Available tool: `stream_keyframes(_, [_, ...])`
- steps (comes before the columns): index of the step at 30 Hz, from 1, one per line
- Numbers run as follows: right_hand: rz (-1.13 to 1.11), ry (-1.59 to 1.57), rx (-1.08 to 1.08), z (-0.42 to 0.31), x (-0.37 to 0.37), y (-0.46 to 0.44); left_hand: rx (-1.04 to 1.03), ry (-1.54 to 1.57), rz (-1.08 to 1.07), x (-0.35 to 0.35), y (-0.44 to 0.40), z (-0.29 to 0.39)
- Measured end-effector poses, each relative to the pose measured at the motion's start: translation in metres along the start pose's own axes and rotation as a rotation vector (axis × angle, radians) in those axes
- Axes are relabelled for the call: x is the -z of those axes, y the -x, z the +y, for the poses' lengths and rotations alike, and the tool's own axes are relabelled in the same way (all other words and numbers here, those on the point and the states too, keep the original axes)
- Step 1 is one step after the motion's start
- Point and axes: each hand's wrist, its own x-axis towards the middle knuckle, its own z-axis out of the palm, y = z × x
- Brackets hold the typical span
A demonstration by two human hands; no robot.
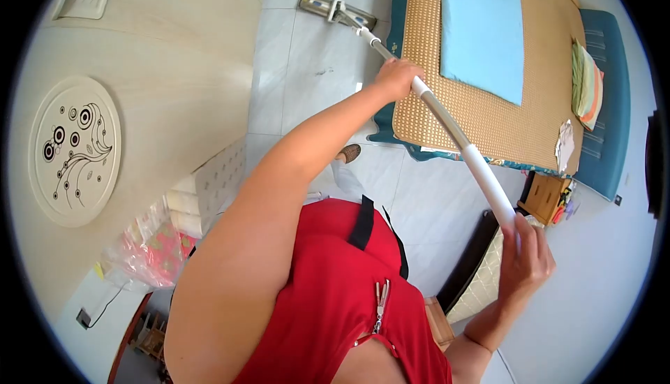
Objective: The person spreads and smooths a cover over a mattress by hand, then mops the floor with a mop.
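A flat mop [447,120] with a metal and white pole runs slantwise across the view. Its wide mop head [317,3] lies on the pale tiled floor [335,63] near the top. Partway down the pole, my left hand [399,79] is wrapped round it, beside the bed's edge. My right hand [527,255] is closed at the upper end, on the white grip [488,181]. The fingers of both hands are bent round the pole.
On the right stands a bed with a woven mat [426,105], a blue pad [481,28] and a striped pillow [590,87]. A wooden cabinet [544,199] is beyond it. At left are a beige wall [160,56], an oval patterned panel [73,150] and a plastic bag [150,251].
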Motion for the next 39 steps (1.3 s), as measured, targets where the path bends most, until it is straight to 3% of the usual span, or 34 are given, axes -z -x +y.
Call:
stream_keyframes(4, [-0.135, 0.099, 0.146, -0.039, -0.027, -0.032, 0.009, 0.028, 0.061, -0.004, -0.004, -0.046])
stream_keyframes(9, [-0.097, 0.106, 0.186, -0.052, -0.031, -0.044, -0.115, 0.188, 0.338, -0.018, 0.0, -0.065])
stream_keyframes(14, [-0.121, 0.122, 0.191, -0.069, -0.028, -0.047, -0.09, 0.209, 0.381, -0.018, 0.006, -0.073])
stream_keyframes(18, [-0.146, 0.118, 0.2, -0.082, -0.028, -0.039, -0.131, 0.142, 0.206, -0.015, 0.011, -0.093])
stream_keyframes(20, [-0.172, 0.128, 0.227, -0.089, -0.029, -0.029, -0.251, 0.165, 0.152, -0.017, 0.014, -0.113])
stream_keyframes(23, [-0.291, 0.176, 0.296, -0.104, -0.032, 0.002, -0.235, 0.088, 0.078, -0.017, 0.044, -0.112])
stream_keyframes(28, [-0.274, 0.085, 0.243, -0.084, -0.024, 0.088, -0.148, 0.078, 0.059, -0.053, 0.114, -0.063])
stream_keyframes(32, [-0.287, 0.028, 0.228, -0.062, 0.001, 0.178, -0.17, 0.116, 0.207, -0.099, 0.198, -0.002])
stream_keyframes(39, [-0.41, -0.016, 0.209, -0.02, 0.058, 0.311, 0.014, 0.135, 0.189, -0.165, 0.34, 0.121])
